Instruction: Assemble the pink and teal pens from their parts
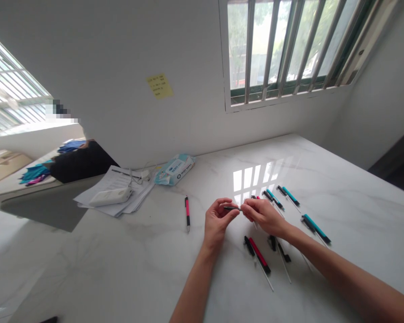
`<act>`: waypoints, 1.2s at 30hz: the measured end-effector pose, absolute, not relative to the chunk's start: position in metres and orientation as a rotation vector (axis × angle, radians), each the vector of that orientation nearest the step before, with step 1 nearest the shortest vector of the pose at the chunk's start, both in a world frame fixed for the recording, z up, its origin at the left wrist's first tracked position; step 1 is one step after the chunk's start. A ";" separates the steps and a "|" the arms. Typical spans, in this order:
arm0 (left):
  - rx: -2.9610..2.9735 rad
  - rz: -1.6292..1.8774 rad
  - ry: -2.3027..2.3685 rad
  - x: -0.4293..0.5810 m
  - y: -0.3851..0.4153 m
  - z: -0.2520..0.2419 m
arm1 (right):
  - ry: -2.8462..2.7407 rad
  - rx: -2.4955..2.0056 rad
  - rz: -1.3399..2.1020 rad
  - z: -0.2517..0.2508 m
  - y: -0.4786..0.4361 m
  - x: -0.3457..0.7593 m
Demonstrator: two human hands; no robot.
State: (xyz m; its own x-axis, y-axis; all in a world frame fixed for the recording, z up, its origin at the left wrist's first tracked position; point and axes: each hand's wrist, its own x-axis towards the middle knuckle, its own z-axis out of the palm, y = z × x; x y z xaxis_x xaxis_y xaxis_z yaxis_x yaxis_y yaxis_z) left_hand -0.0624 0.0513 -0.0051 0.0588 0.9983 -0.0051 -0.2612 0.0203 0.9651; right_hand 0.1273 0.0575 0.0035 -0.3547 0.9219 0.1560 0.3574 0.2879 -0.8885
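My left hand (218, 220) and my right hand (264, 214) meet over a white marble table (128, 260). Together they pinch a thin dark pen part (231, 208), held level between the fingertips. Right of the hands lie several pens: teal ones (316, 228) (290, 195) (274, 198) farther right, and a red one with a black tip (258, 254) beside black pen pieces (280, 249) below my right wrist. Thin white refills (284, 269) lie among them. A whole red pen (187, 212) rests alone to the left of my left hand.
A pack of wet wipes (175, 169) lies near the wall. A white device (111, 196) with a cable sits on a stack of papers (121, 190). A black bag (82, 161) stands at the left. A yellow sticky note (159, 85) hangs on the wall under a barred window (289, 45).
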 end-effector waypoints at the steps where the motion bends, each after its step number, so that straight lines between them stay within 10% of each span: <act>1: 0.992 1.280 0.968 -0.063 0.051 -0.005 | -1.869 -1.142 1.037 0.004 0.058 0.127; 36: 1.059 1.178 1.066 -0.068 0.055 -0.011 | -2.294 -0.898 0.488 0.014 0.052 0.134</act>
State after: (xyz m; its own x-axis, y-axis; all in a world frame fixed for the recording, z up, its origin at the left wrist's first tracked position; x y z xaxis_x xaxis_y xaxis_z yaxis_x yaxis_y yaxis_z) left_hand -0.0685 0.0554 -0.0107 0.0779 0.9945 -0.0706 -0.1691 0.0830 0.9821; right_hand 0.1337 0.0516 0.0140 -0.5769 0.7048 0.4127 0.4757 0.7007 -0.5316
